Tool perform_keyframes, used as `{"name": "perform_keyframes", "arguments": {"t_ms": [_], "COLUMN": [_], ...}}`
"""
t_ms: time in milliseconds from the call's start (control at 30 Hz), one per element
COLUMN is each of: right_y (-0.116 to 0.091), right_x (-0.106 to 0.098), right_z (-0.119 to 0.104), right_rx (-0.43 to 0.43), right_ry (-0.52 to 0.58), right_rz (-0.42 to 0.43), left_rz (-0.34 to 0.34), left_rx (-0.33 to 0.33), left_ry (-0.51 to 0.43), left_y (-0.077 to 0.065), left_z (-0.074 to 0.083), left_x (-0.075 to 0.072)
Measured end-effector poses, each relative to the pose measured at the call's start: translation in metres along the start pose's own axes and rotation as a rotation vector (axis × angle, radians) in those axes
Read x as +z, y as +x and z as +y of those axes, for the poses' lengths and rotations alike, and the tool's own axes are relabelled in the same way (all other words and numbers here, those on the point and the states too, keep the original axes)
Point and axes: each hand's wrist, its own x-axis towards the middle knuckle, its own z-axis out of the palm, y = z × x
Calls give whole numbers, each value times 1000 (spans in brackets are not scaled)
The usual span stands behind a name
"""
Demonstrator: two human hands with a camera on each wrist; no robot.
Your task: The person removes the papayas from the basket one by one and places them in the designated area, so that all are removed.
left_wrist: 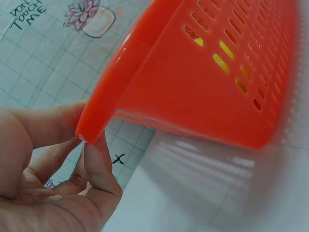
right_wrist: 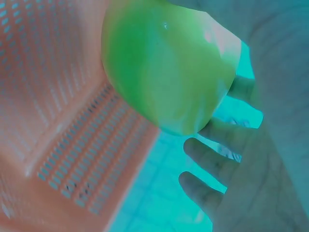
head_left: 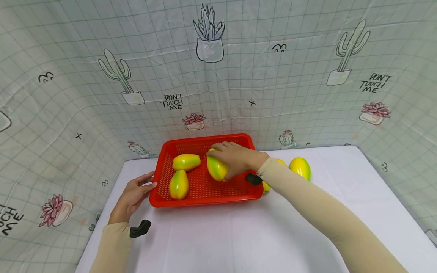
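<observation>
A yellow-green papaya (head_left: 216, 167) is gripped in my right hand (head_left: 237, 157), over the middle of a red plastic basket (head_left: 205, 201). In the right wrist view this papaya (right_wrist: 164, 72) fills the upper middle, with several fingertips (right_wrist: 198, 150) spread beside it; the thumb is hidden there. Two more papayas lie in the basket's left part, one crosswise at the back (head_left: 186, 162) and one lengthwise in front (head_left: 179, 185). At the basket's left end my left hand (head_left: 131, 197) pinches the rim (left_wrist: 96, 116) between thumb and fingers.
Right of the basket another papaya (head_left: 300, 168) lies on the white table (head_left: 205, 239). More yellow fruit (head_left: 266, 186) shows partly behind the right forearm. A printed cloth wall (head_left: 232, 83) rises behind and along both sides. Each wrist carries a black camera mount (head_left: 140, 229).
</observation>
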Motion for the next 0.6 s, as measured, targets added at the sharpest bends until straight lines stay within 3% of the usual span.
{"name": "perform_keyframes", "arguments": {"t_ms": [267,600], "right_y": [-40,-90], "right_x": [-12,-13], "right_z": [22,48], "right_rx": [38,104], "right_ry": [99,180], "right_rz": [148,243], "left_rz": [5,7], "left_rx": [-1,0], "left_ry": [-5,8], "left_y": [0,-1], "left_z": [0,0], "left_x": [2,2]}}
